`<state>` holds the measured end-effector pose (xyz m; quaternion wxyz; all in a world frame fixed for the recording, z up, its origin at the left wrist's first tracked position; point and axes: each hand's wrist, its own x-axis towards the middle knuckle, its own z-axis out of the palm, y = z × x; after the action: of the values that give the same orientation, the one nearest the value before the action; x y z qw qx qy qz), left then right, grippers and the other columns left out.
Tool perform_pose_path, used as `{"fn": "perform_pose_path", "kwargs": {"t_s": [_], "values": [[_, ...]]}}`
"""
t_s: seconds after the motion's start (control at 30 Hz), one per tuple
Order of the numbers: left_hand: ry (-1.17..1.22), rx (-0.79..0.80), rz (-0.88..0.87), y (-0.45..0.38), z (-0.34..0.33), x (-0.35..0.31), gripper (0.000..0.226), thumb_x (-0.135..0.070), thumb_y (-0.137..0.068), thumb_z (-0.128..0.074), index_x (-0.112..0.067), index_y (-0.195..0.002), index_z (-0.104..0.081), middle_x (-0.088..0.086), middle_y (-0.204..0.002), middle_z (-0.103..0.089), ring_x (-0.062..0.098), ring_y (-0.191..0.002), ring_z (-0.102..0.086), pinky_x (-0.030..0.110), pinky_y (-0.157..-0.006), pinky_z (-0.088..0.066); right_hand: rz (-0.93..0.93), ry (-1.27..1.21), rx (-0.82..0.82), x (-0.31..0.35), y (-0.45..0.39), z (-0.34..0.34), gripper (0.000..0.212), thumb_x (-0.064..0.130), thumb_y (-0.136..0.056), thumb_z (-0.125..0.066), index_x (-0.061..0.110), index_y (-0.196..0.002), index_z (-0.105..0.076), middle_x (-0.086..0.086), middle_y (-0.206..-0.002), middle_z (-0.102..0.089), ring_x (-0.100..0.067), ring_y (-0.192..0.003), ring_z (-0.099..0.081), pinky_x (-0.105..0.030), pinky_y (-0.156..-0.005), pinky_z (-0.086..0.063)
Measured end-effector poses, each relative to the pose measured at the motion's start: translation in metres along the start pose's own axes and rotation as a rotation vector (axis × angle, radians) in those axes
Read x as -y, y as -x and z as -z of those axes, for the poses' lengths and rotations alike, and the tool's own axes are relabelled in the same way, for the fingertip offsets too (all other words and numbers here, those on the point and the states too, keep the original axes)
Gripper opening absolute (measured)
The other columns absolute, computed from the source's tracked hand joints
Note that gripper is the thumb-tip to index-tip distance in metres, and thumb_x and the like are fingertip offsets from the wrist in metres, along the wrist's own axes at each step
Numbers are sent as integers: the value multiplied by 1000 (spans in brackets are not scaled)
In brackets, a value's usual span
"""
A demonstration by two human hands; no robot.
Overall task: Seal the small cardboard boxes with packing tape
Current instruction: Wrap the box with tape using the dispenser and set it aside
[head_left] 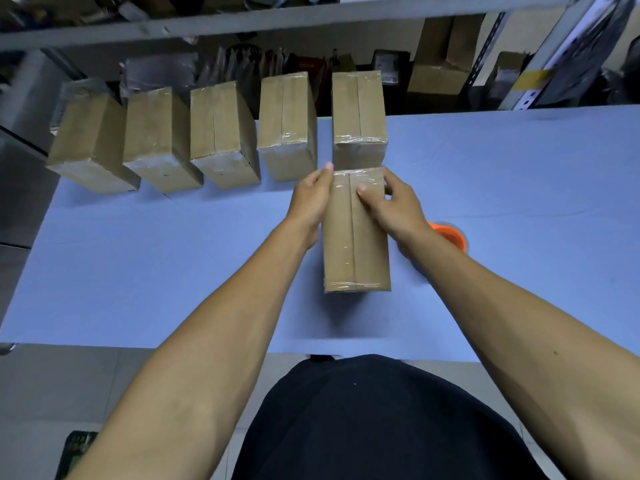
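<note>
A small cardboard box [356,251] lies lengthwise on the blue table [156,258], clear tape along its top seam and over both ends. My left hand [310,200] grips its far left side, thumb up at the far corner. My right hand [391,206] holds the far right side, its thumb pressing on the top next to the seam. An orange tape roll [450,235] sits on the table just right of the box, partly hidden behind my right forearm.
Several taped cardboard boxes [221,133] stand in a row along the table's far edge; the rightmost one [358,116] is just beyond the held box. A metal shelf [242,22] with bags and cartons rises behind the table.
</note>
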<state>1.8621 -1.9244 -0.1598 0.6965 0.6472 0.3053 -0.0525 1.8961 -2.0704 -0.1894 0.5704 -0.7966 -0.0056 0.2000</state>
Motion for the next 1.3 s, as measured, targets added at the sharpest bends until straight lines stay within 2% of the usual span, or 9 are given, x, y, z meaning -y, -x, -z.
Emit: {"fn": "perform_pose_path", "kwargs": {"t_s": [0.07, 0.13, 0.23, 0.3, 0.5, 0.63, 0.83, 1.13, 1.3], "values": [[-44, 12, -6, 6, 2, 23, 21, -26, -98, -60, -11, -112, -63, 4, -102, -73, 14, -86, -69, 40, -86, -56, -70, -20, -34, -13, 7, -5, 21, 43, -89, -64, 33, -107, -68, 12, -101, -73, -11, -97, -69, -41, -93, -55], [-116, 29, 1, 6, 3, 53, 27, -22, -95, -63, -15, -119, -54, -3, -105, -70, 12, -91, -68, 38, -90, -54, -137, -16, -17, -32, 15, -12, 27, 48, -90, -62, 30, -109, -69, 9, -101, -73, -12, -96, -68, -40, -93, -54], [-262, -10, -6, -4, 10, 97, 74, -62, -81, -59, -26, -144, -44, -2, -134, -62, 19, -120, -61, 47, -105, -47, -155, 36, 18, -50, 20, -24, 50, 65, -86, -51, 29, -117, -65, 8, -111, -71, -15, -105, -66, -42, -98, -51], [-295, -41, -11, -26, 18, 125, 82, -71, -77, -54, -28, -146, -42, -2, -140, -58, 20, -127, -57, 48, -108, -44, -127, 111, 35, -49, 19, -29, 52, 65, -90, -47, 29, -126, -59, 6, -122, -67, -20, -117, -61, -44, -103, -46], [-182, -51, -69, 19, 21, 96, 36, -41, -92, -60, -29, -126, -60, -11, -117, -70, 10, -108, -67, 45, -100, -52, -185, -51, 218, -66, 35, -15, 84, 58, -83, -69, 39, -154, -28, 14, -148, -48, -8, -131, -51, -40, -112, -42], [-91, 112, -51, 46, 24, 116, 47, -32, -95, -60, -27, -140, -50, -9, -128, -66, 11, -116, -64, 37, -103, -50, -129, -92, 243, -83, 51, -16, 61, 53, -94, -56, 39, -150, -35, 18, -141, -55, -1, -126, -54, -37, -113, -40], [63, 64, -13, 45, 7, 115, 39, -20, -103, -48, -26, -141, -46, -5, -129, -65, 15, -116, -64, 35, -101, -50, -190, -123, 193, -82, 48, -22, 89, 87, -73, -49, 49, -151, -27, 22, -148, -47, -4, -132, -50, -40, -115, -36], [112, 175, -112, 25, -49, 43, 41, -14, -103, -49, -27, -142, -46, -11, -121, -68, 6, -105, -67, 26, -89, -53, -61, -244, 46, -29, 25, 47, 66, 52, -95, -47, 36, -156, -25, 15, -152, -45, -3, -133, -49, -39, -115, -37], [108, 202, -137, 2, -86, 1, 41, -16, -101, -52, -27, -140, -48, -11, -115, -69, 7, -101, -67, 28, -92, -53, 2, -225, -3, -1, -1, 88, 64, 45, -85, -54, 35, -147, -39, 10, -132, -63, -15, -118, -62, -47, -107, -45]]}}
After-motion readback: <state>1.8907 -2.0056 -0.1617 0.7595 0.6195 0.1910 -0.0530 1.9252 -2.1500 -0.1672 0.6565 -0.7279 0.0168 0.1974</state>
